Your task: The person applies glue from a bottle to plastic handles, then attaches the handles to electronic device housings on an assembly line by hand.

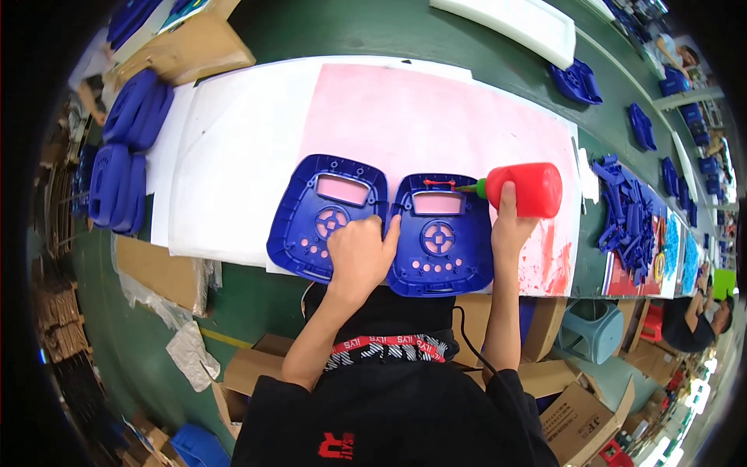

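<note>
Two dark blue plastic housings lie side by side on the table, inner faces up. Each has a rectangular window, a round cross-shaped opening and a row of small holes. My left hand [359, 253] is closed over the inner edge of the left housing [299, 214]. Its fingers are curled, and its thumb lies against the left edge of the right housing [475, 249]. With my right hand [510, 222] I grip a red squeeze bottle [537, 189], tipped sideways. Its green nozzle [476, 187] points at the window's top edge, beside a red streak [440, 184].
White and pink sheeting [241, 156] covers the table, with red smears [551, 261] at right. Blue housings [120, 187] are stacked at left. A heap of small blue parts [625, 222] lies at right. A stool [591, 331] and open cartons [580, 416] stand below.
</note>
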Tool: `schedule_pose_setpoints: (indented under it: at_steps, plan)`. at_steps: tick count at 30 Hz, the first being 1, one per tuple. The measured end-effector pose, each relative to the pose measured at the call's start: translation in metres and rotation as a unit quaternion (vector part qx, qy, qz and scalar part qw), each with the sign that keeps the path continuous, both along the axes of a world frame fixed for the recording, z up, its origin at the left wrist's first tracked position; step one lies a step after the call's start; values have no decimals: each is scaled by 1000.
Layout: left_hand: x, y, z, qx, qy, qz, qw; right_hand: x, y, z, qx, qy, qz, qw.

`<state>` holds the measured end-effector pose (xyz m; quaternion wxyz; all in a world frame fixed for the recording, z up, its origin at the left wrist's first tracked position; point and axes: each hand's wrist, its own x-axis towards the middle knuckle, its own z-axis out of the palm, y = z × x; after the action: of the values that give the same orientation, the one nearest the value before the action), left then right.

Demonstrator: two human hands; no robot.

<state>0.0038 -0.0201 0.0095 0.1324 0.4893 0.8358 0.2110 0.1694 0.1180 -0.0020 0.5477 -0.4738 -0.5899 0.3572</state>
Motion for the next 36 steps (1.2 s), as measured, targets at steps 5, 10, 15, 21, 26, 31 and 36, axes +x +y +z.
schedule_pose_setpoints:
  at_steps: [5,10,15,21,26,31,36]
  plan:
    - [0,3,4,-29,3,20,999,29,38,-1,-346,427,113,828]
    - [6,3,9,-49,19,24,998,80,66,21,-387,491,327,709]
    - [10,4,9,-40,18,21,999,125,84,58,-384,-81,261,882]
    - [7,3,9,-45,16,18,999,143,83,61,-333,-436,149,823]
    - [3,4,11,-32,37,11,999,180,145,55,-47,-604,-26,796]
    - [11,8,9,-27,33,-10,999,224,239,23,-123,-576,-145,795]
    - [8,-3,4,-7,30,0,1000,189,263,-18,-180,-459,-188,850]
